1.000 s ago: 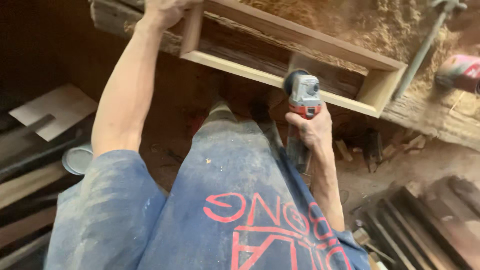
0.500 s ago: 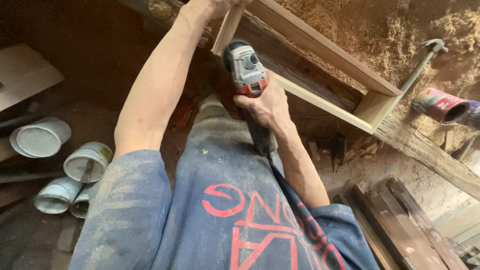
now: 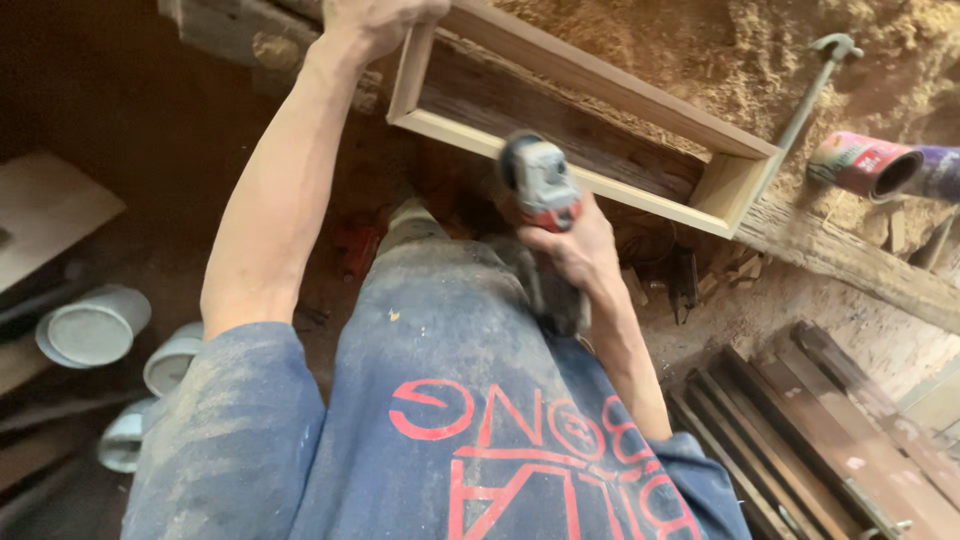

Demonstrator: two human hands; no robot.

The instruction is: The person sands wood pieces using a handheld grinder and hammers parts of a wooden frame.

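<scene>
- The room is a dim workshop with a dark dirt floor (image 3: 150, 130), littered with scraps, and a heap of pale, fluffy sawdust (image 3: 740, 60) on the rough workbench (image 3: 850, 255).
- A stack of dark, flat planks (image 3: 810, 420) lies on the floor at lower right.
- A long rectangular wooden frame (image 3: 590, 130) of pale, smooth, square-cut strips rests on the bench edge, just ahead of the person.
- The left hand (image 3: 380, 15) clamps down on the frame's left corner, fingers curled over the wood.
- The right hand (image 3: 570, 245) is clenched around a power tool (image 3: 540, 185), grey and red with a rounded head, blurred, held just beside the frame's near rail.
- Pale, round cans (image 3: 95, 325) lie on the floor at left.
- A cylindrical red can (image 3: 865, 165) lies on its side on the sawdust.
- A metal claw hammer (image 3: 815, 75) leans nearby.
</scene>
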